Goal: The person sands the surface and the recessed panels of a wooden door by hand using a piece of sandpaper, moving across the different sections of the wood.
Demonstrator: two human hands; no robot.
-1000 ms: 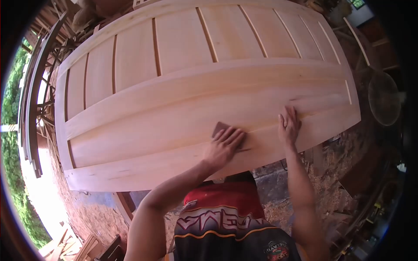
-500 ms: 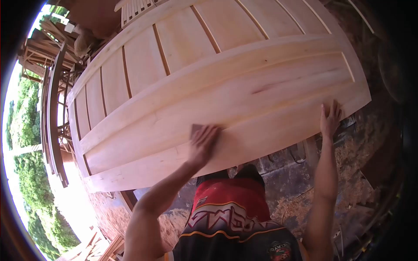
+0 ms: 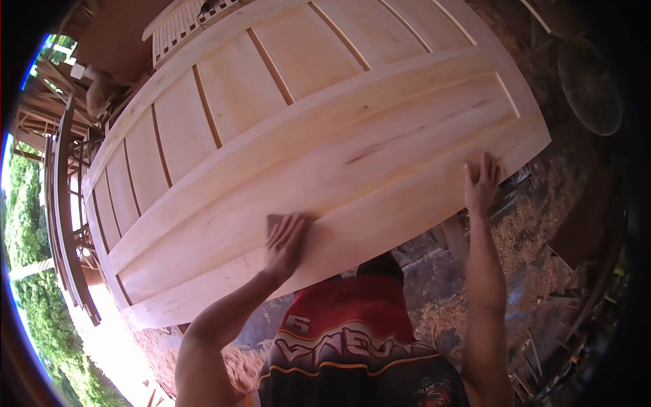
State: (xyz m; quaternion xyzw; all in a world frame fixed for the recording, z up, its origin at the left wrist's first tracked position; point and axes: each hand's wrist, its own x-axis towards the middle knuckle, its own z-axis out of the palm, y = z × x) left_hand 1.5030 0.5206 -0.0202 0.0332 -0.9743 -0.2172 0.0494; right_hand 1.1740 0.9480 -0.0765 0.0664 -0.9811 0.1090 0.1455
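Observation:
A large pale wooden panel [image 3: 407, 142] with a long recessed field and grooved slats lies across the view. My left hand [image 3: 287, 243] presses a small dark flat piece, like a sanding sheet or block [image 3: 274, 222], against the panel near its front rail; the fingers cover most of it. Toward the panel's right end, my right hand [image 3: 482, 184] rests on the front edge with its fingers spread, holding nothing. A reddish streak marks the wood between the two hands.
A slatted wooden piece [image 3: 183, 30] is behind the panel. Stacked dark boards [image 3: 64, 210] stand at the left, near greenery. Wood shavings [image 3: 522, 224] cover the ground at the right, beside a brown board [image 3: 576, 234]. A round translucent disc shape [image 3: 590, 86] shows at upper right.
The view has shifted, so the panel and both hands appear further left. My left hand, still on the dark piece, sits slightly lower in view. My right hand stays on the panel edge.

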